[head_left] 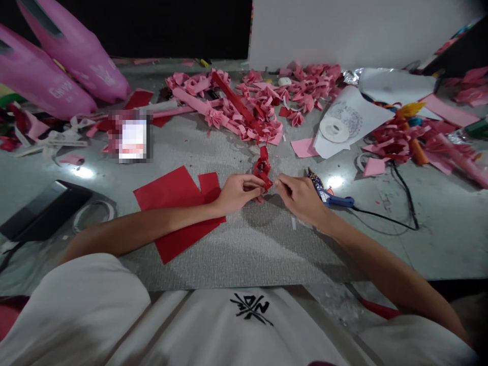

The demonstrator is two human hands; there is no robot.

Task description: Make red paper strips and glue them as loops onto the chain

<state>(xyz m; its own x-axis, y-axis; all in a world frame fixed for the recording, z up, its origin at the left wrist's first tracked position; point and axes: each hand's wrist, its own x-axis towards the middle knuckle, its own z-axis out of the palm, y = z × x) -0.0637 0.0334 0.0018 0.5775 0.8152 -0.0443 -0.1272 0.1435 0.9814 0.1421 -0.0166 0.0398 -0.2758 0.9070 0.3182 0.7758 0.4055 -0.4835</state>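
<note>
My left hand [238, 194] is closed on a folded red paper piece [263, 165], gripping its lower end between thumb and fingers. Just to the right, my right hand [301, 198] is curled with its fingertips pinched together, a small gap away from the paper. Whatever those fingertips hold, if anything, is too small to make out. Beneath my left wrist and forearm lie flat sheets of red paper [171, 190]. A blue glue gun [339, 200] rests on the table beside my right hand, which partly covers it.
Pink and red folded paper pieces [244, 109] are heaped along the back of the table. A white tape roll [334, 130] sits on a drawn-on white sheet [362, 114]. Pink bags [72, 66] stand back left, near a black device [43, 208]. A black cord [407, 198] loops at right.
</note>
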